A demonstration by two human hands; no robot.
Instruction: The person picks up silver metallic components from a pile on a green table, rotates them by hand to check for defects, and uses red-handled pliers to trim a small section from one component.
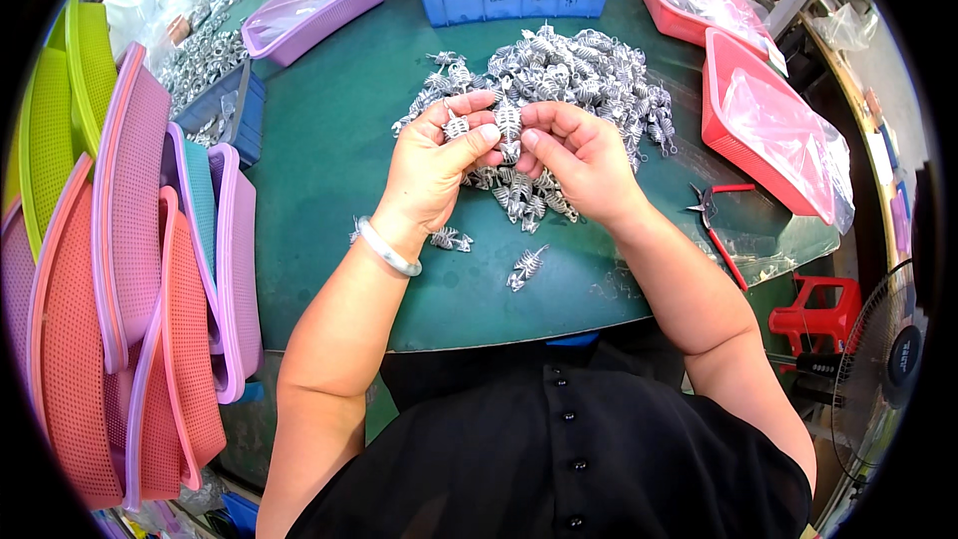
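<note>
Black buttoned cloth [559,439] is seen nearest; over the green bench [329,160], 1 silvery ribbed piece [508,123] is held upright between both hands, clamped by the fingertips of the left hand [431,160] and the right hand [591,162]; a 2nd piece [456,127] is held in the left fingers; behind, similar pieces [599,70] are heaped; red-handled pliers [710,207] are laid to the right.

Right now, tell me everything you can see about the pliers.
The pliers lie open on the green table, right of the right forearm, head pointing left, handles spread wide. The two slim handles are red and look plastic-coated; the head is dark and metallic. No hand touches them.
</note>
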